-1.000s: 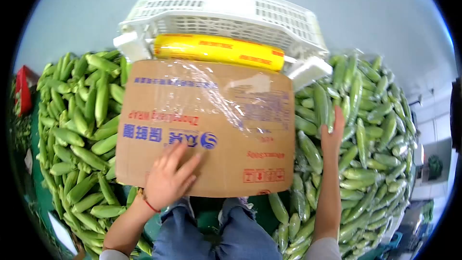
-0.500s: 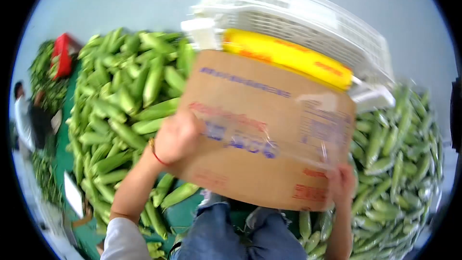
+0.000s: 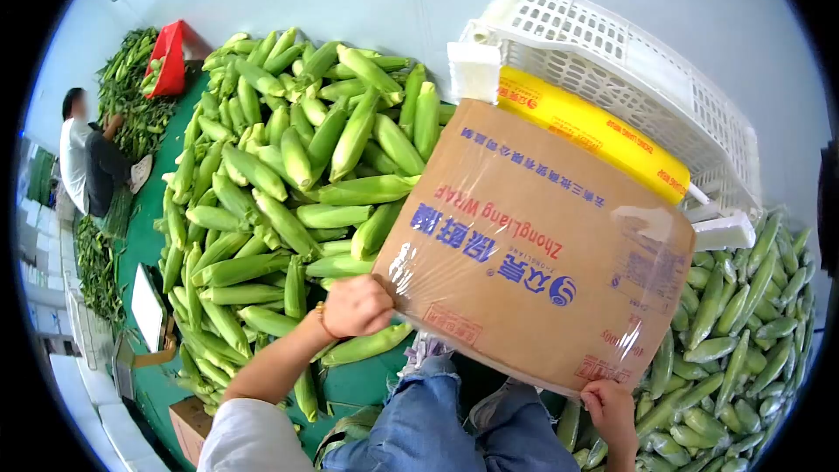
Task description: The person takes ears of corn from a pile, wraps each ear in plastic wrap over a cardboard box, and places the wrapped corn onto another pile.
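A cardboard box [image 3: 524, 253] with blue and red print has clear film stretched over its top, and a yellow roll of wrap [image 3: 594, 133] lies along its far edge. My left hand [image 3: 358, 306] is closed at the box's near left corner, beside the film's edge. At the near right corner my right hand [image 3: 609, 411] pinches the film's edge. Unwrapped green corn [image 3: 288, 218] is heaped to the left of the box. Film-wrapped corn [image 3: 725, 350] is piled on the right.
A white plastic crate [image 3: 612, 61] leans behind the roll. At the far left a person [image 3: 80, 157] sits near a red container [image 3: 168, 61] and more corn. A white flat panel [image 3: 149, 308] and a small cardboard box [image 3: 188, 428] are on the left.
The view has swung left, so the box appears farther right. My left hand has moved from the box's top to its near left corner. My right hand went from the wrapped corn to the near right corner.
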Motion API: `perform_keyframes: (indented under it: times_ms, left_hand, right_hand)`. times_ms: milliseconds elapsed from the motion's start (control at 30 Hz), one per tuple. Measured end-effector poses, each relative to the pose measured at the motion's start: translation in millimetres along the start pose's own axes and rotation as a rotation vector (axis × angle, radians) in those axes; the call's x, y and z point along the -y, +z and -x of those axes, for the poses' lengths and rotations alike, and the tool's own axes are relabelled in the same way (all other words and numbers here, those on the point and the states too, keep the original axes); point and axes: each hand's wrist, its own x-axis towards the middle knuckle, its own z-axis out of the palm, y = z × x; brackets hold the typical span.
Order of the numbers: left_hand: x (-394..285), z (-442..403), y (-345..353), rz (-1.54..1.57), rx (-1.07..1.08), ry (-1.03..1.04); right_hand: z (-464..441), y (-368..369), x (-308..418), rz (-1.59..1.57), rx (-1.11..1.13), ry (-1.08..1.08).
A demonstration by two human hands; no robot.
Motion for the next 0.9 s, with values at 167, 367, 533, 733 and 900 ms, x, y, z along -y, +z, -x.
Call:
perform_keyframes:
  times_ms: [167, 367, 533, 733, 900]
  left_hand:
    - [72, -43, -45, 1.019, -0.151, -0.83]
    - [192, -39, 61, -0.386, 0.382, -0.534]
    - [168, -40, 57, -0.521, 0.335, -0.681]
    - [148, 36, -2, 0.362, -0.396, -1.127]
    - [-34, -71, -71, 0.196, -0.019, -0.447]
  right_hand:
    - [-6, -7, 7, -0.115, 0.078, 0.19]
    - [-2, -14, 1, -0.117, 0.175, 0.069]
    - [0, -24, 4, -0.216, 0.244, 0.119]
    - [0, -20, 3, -0.173, 0.191, 0.039]
    - [1, -12, 10, -0.033, 0.133, 0.067]
